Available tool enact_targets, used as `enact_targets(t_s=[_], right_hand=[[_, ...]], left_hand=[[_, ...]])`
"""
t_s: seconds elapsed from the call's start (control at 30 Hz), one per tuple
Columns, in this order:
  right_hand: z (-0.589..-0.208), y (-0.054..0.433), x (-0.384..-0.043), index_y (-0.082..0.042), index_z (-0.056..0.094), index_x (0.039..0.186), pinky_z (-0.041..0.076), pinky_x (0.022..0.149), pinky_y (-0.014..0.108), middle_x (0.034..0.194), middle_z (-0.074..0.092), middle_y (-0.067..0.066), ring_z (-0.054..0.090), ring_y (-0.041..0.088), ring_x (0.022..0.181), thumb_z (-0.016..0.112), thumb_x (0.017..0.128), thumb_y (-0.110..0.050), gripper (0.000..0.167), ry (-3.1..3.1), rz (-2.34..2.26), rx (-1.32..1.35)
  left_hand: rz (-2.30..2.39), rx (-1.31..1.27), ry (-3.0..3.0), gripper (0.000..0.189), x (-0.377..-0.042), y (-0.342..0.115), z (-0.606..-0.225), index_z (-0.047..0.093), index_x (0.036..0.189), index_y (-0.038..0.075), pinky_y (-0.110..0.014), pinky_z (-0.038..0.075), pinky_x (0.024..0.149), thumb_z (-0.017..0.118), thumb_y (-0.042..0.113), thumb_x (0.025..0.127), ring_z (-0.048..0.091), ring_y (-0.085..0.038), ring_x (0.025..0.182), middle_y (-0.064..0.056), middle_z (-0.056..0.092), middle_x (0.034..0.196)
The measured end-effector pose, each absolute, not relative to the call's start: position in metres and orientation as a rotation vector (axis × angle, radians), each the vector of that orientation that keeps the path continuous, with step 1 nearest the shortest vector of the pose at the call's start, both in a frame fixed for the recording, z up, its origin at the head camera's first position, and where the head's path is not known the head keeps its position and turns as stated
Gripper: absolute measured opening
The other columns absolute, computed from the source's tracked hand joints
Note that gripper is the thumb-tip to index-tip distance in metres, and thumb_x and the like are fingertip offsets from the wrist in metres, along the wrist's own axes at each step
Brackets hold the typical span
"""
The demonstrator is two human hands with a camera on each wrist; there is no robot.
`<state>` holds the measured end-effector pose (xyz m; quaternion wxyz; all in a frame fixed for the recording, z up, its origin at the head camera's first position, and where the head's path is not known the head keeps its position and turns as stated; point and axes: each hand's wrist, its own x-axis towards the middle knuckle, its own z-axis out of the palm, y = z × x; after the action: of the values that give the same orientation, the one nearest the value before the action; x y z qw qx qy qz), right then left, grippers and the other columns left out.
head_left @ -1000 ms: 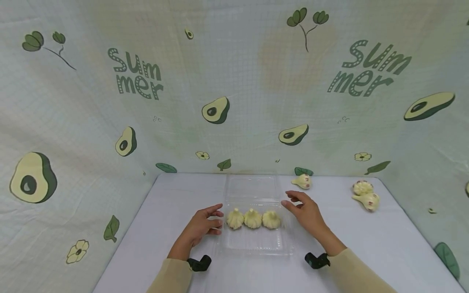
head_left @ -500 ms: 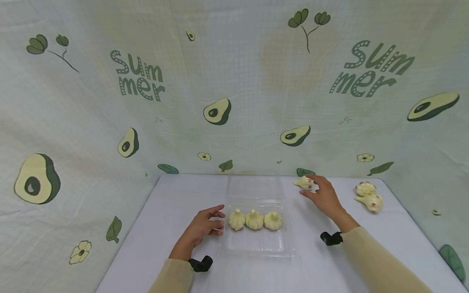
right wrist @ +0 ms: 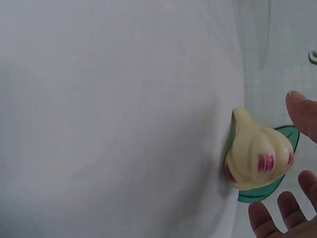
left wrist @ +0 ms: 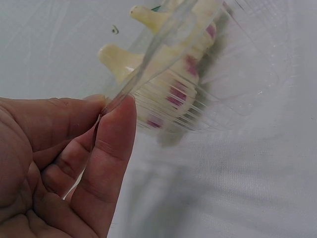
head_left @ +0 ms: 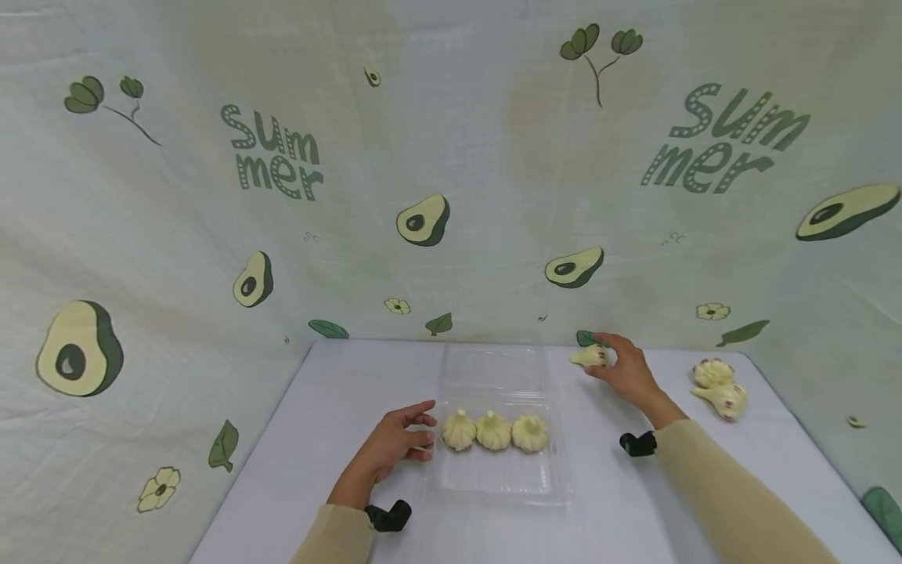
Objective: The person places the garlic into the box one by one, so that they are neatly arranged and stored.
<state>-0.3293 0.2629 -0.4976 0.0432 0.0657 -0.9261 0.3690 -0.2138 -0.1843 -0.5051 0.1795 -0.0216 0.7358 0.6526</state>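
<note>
R arm extends fwd to far edge of table (head_left: 338,384); R hand (head_left: 629,374) approx. half-spread, thumb & fingers around garlic bulb (right wrist: 262,156) w/ gap, holding nothing. Bulb: cream w/ purple patches, on its side, R of clear plastic clamshell (head_left: 493,479). L hand (head_left: 393,442) pinches clamshell's L rim, thumb vs. index; 3 bulbs (head_left: 494,432) in row inside.

Left sleeve (head_left: 334,536) and right sleeve (head_left: 729,495): plain beige, long, reaching wrist. Left wrist camera (head_left: 391,517), right wrist camera (head_left: 637,445): small black housings, stubby, bent, beside sleeve ends.
</note>
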Motion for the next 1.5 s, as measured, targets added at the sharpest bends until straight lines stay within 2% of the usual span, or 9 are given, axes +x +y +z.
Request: enact_targets(t_s=[0.23,0.43,0.7,0.97,1.13,1.33,1.5], right_hand=[[-0.504,0.263,-0.337,-0.002,0.039,0.159,0.026,0.119,0.076,0.164,0.031,0.033,0.026,0.059,0.149,0.08,0.093,-0.014,0.079,-2.884,1.168,0.156],[-0.513,0.265,-0.341,-0.001,0.044,0.156,0.026,0.118,0.076,0.161,0.034,0.035,0.029,0.06,0.146,0.078,0.093,-0.013,0.073,-2.869,1.164,0.19],[-0.522,0.265,-0.341,0.001,0.055,0.143,0.037,0.106,0.07,0.151,0.044,0.036,0.043,0.058,0.131,0.08,0.091,-0.011,0.059,-2.814,1.098,0.201],[-0.528,0.27,-0.34,0.005,0.047,0.136,0.047,0.094,0.06,0.138,0.052,0.034,0.055,0.047,0.116,0.081,0.091,-0.019,0.061,-2.818,1.074,0.086],[-0.525,0.273,-0.335,0.006,0.042,0.137,0.048,0.09,0.056,0.136,0.054,0.034,0.056,0.044,0.111,0.078,0.094,-0.024,0.064,-2.827,1.121,-0.007],[-0.52,0.273,-0.326,0.0,0.04,0.152,0.046,0.089,0.053,0.146,0.051,0.029,0.049,0.044,0.118,0.078,0.096,-0.031,0.074,-2.801,1.101,0.039],[-0.513,0.267,-0.319,-0.006,0.044,0.157,0.044,0.093,0.059,0.149,0.051,0.031,0.048,0.049,0.123,0.078,0.096,-0.027,0.073,-2.749,1.083,0.152]], left_hand=[[1.85,-0.058,2.072,0.068,-0.214,-0.184,-0.506,0.048,0.159,0.007,-0.032,0.065,0.07,0.072,-0.003,0.096,0.068,-0.017,0.088,-0.019,0.06,0.133],[1.851,-0.049,2.072,0.068,-0.214,-0.185,-0.507,0.048,0.159,0.007,-0.032,0.065,0.072,0.072,-0.003,0.096,0.068,-0.017,0.088,-0.017,0.061,0.131],[1.863,-0.048,2.075,0.068,-0.213,-0.185,-0.507,0.048,0.158,0.006,-0.032,0.065,0.07,0.071,-0.005,0.096,0.068,-0.017,0.088,-0.016,0.061,0.129],[1.866,-0.056,2.066,0.068,-0.213,-0.185,-0.506,0.047,0.159,0.006,-0.032,0.065,0.071,0.071,-0.004,0.096,0.069,-0.017,0.088,-0.017,0.061,0.13],[1.867,-0.05,2.062,0.067,-0.214,-0.184,-0.506,0.048,0.158,0.006,-0.031,0.065,0.071,0.071,-0.004,0.096,0.069,-0.017,0.088,-0.018,0.06,0.13],[1.865,-0.043,2.06,0.067,-0.215,-0.184,-0.507,0.047,0.159,0.006,-0.031,0.065,0.071,0.071,-0.004,0.096,0.068,-0.018,0.089,-0.018,0.06,0.131],[1.867,-0.043,2.058,0.068,-0.215,-0.185,-0.507,0.046,0.159,0.006,-0.031,0.065,0.072,0.071,-0.004,0.096,0.068,-0.018,0.089,-0.018,0.06,0.131]])
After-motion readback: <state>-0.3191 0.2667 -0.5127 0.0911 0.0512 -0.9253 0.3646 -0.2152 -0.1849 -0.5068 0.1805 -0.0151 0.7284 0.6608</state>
